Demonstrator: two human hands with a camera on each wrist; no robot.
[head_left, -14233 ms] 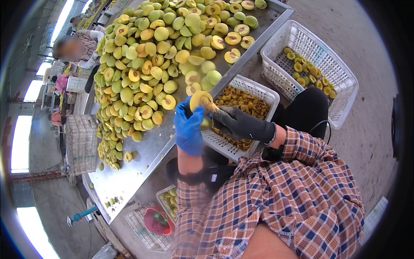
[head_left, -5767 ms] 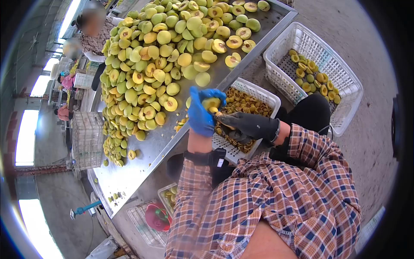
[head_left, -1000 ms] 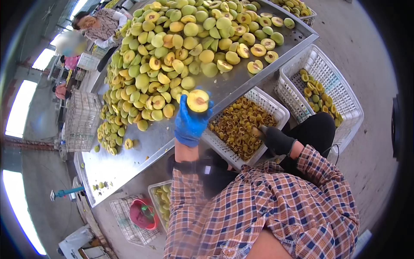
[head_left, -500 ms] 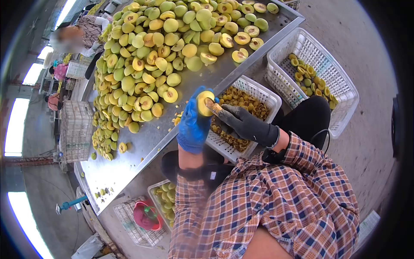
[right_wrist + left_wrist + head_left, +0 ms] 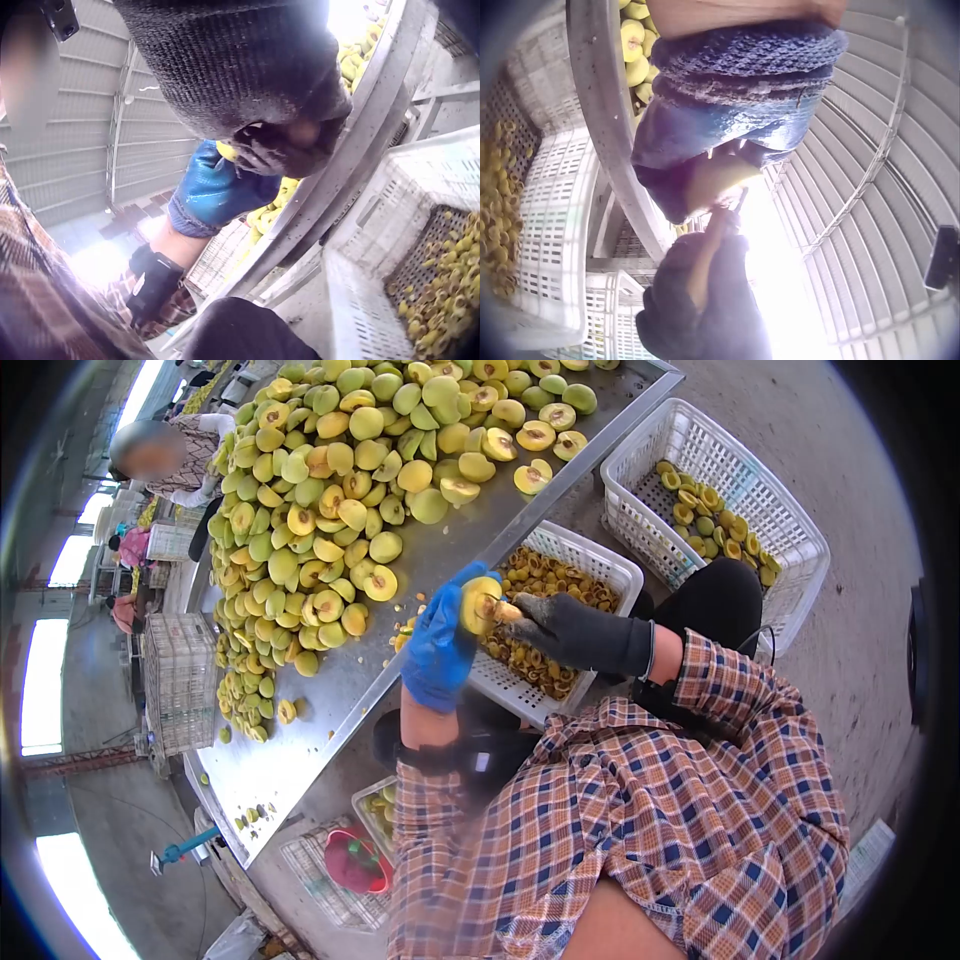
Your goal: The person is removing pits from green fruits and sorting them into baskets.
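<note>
A: Head view: the blue-gloved left hand (image 5: 440, 645) is cupping a yellow halved peach (image 5: 478, 604), fingers curled round it, above the white slatted pit basket (image 5: 610, 570) beside the steel worktop (image 5: 300, 740).

B: The black-gloved right hand (image 5: 570, 632) is pinching something at the pit; a slip could gouge the glove.

A: Left wrist view: wrist cocked, peach (image 5: 718, 178) held tight.

B: Right wrist view: dark fingers (image 5: 270, 154) bunched together.
</note>
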